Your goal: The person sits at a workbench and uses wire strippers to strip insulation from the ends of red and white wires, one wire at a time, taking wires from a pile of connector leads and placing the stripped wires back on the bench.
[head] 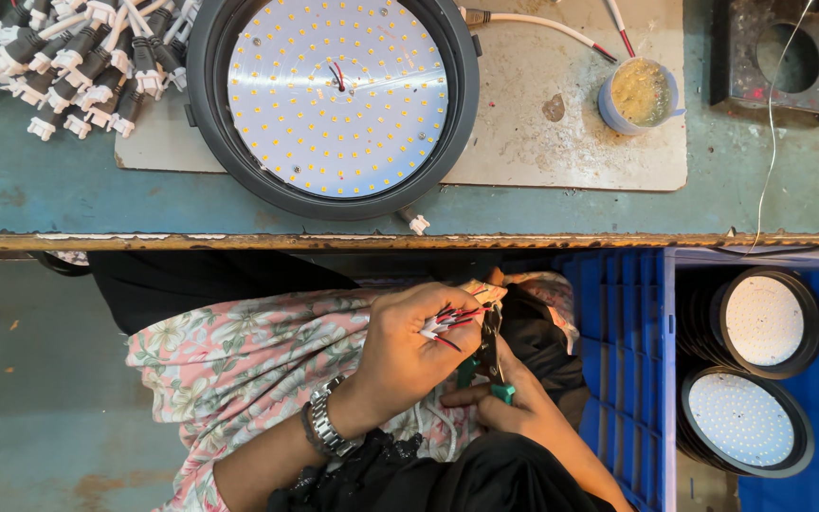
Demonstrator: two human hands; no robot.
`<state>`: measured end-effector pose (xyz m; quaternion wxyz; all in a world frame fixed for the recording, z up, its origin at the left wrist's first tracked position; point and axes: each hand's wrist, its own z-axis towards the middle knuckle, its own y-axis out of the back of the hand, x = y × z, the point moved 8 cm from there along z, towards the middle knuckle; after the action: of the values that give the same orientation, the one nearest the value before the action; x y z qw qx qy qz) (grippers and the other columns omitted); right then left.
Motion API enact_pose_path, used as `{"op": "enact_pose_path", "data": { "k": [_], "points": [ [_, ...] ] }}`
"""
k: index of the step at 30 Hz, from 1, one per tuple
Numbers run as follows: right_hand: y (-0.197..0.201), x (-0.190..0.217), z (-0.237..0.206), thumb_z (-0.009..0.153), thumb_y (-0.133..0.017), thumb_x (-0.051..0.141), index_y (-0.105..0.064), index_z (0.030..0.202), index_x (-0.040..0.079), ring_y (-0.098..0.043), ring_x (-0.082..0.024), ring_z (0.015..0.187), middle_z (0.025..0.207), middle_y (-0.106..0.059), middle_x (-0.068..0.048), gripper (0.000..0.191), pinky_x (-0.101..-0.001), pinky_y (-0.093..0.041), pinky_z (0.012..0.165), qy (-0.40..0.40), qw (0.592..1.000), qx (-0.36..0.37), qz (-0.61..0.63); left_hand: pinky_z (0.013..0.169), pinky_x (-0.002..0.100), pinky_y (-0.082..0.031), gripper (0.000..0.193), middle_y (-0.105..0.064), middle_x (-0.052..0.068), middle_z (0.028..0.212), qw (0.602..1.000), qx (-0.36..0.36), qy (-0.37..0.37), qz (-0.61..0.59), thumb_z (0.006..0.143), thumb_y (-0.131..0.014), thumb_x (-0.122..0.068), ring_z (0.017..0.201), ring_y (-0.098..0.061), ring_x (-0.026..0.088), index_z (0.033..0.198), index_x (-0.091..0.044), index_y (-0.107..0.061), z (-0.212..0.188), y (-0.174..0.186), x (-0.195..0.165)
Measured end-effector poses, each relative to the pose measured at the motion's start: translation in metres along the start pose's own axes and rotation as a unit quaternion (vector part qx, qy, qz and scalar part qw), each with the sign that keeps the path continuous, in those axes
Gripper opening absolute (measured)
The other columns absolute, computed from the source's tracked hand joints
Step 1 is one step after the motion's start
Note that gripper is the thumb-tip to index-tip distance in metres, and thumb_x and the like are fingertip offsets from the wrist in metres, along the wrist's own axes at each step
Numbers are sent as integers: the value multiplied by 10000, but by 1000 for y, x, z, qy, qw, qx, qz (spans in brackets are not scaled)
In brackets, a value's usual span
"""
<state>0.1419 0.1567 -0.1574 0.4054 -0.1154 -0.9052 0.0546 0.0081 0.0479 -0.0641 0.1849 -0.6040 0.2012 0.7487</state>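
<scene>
Left hand point(419, 356) closed around bundle of red-black wires point(452, 322), ends fanned toward 3 o'clock for tool. Right hand point(514, 408) grips green-handled pliers point(490, 356), low on lap. Round lamp point(334, 100) on table point(49, 180) at 12 o'clock.

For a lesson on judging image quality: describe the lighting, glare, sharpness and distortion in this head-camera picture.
Head view: light is even and soft, with no hard shadows on the bench; the round lamp panel shows a mild pale sheen, not blown out; the left hand, the wires it holds and the right hand with the pliers are sharp; the bench edge runs nearly straight, so distortion is slight.
</scene>
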Motion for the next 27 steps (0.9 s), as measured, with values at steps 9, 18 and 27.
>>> {"op": "enact_pose_path", "data": {
  "k": [9,18,27],
  "points": [
    [-1,11,7,746,-412,-132,-390,1528,61,-733,-189,918,1064,-662,-136,806,-330,-598,873,92,993,11,-71,671,272,-573,132,-741,100,832,999,8,44,-13,861,-726,-58,758,-735,117,960,26,-702,2,-4,3],
    [-3,33,4,688,-443,-95,-348,1558,118,-704,-169,844,987,-702,-87,901,-305,-604,821,129,978,-1,-161,606,261,-519,129,-695,73,756,997,16,70,-23,864,-728,-62,696,-630,63,948,34,-705,3,-5,6],
    [2,34,8,698,-495,-74,-394,1494,107,-741,-179,781,907,-721,-71,823,-316,-590,734,130,957,-39,-256,620,255,-530,128,-721,71,792,998,12,62,-24,869,-733,-73,718,-661,59,931,32,-693,2,-5,8]
  ]
}}
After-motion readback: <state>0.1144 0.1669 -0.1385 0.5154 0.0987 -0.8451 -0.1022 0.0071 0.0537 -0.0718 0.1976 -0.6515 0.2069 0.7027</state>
